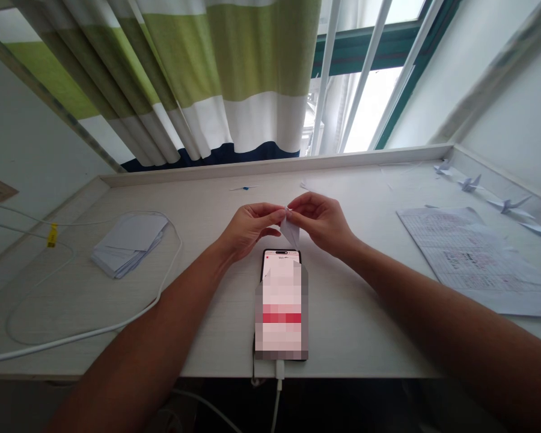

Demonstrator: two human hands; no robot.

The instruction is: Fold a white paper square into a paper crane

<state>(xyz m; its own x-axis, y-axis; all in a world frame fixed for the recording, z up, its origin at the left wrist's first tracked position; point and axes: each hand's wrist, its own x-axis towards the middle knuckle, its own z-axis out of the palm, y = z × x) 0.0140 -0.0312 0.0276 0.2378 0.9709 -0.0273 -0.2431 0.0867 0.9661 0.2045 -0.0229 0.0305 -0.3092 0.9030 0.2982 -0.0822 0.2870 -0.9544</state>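
Note:
Between my two hands is a small folded piece of white paper (290, 233), its pointed lower part hanging down. My left hand (251, 227) pinches its upper edge between thumb and fingers. From the other side, my right hand (321, 219) grips the same top part, thumb against the paper. The fingertips of both hands nearly meet there and hide the upper folds. Just below the paper a phone (281, 300) lies on the table, screen up and partly blurred, with a white charging cable (279, 374) plugged into its lower end.
A stack of white paper sheets (130, 240) lies at the left, with a looping white cable (177, 252) beside it. At the right is a printed sheet (473, 258). Several folded paper cranes (471, 183) line the right edge. A small blue-and-white item (246, 188) lies near the back ledge (270, 165).

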